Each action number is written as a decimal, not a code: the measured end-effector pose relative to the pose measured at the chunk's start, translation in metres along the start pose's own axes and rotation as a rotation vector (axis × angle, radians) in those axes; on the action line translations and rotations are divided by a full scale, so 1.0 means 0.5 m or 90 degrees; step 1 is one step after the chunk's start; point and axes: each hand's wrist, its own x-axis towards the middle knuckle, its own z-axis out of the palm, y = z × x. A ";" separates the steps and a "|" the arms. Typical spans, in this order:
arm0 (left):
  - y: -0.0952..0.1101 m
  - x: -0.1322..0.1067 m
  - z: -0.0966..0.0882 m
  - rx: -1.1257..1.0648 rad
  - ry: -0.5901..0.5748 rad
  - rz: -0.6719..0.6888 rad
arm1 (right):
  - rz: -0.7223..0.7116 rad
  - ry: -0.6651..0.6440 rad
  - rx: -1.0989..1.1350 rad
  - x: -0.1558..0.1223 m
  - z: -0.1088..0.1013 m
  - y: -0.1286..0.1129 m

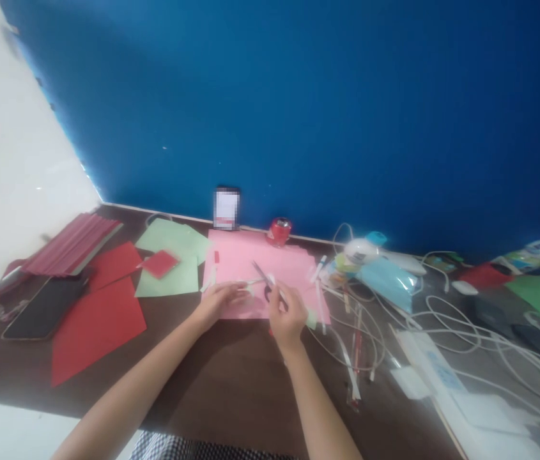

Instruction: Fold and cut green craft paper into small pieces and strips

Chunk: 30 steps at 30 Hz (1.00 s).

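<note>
Right hand [287,314] grips scissors [264,278], left hand [216,301] pinches paper strip [253,283]; red pot [279,230]: contents unseen.

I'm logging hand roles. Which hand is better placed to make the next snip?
Right, probably. The right hand holds the scissors, blades angled up over the pink sheet; the left hand lies beside it on the sheet, holding a pale strip near the blades.

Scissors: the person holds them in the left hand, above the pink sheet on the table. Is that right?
Not quite. The head view shows the scissors held in the right hand, not the left. The left hand lies on the pink sheet beside them. The scissors are indeed above that sheet.
</note>
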 end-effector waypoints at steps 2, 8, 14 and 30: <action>0.001 0.002 -0.001 -0.016 0.021 0.021 | -0.024 -0.001 -0.014 -0.002 0.000 0.001; 0.002 0.008 -0.016 0.024 0.093 0.054 | -0.121 -0.076 -0.043 -0.002 -0.003 0.004; 0.013 0.018 -0.031 -0.021 0.139 0.103 | -0.206 -0.163 -0.089 -0.001 -0.006 -0.004; 0.034 0.004 -0.035 0.274 0.210 0.292 | -0.154 -0.331 -0.103 0.009 0.011 -0.013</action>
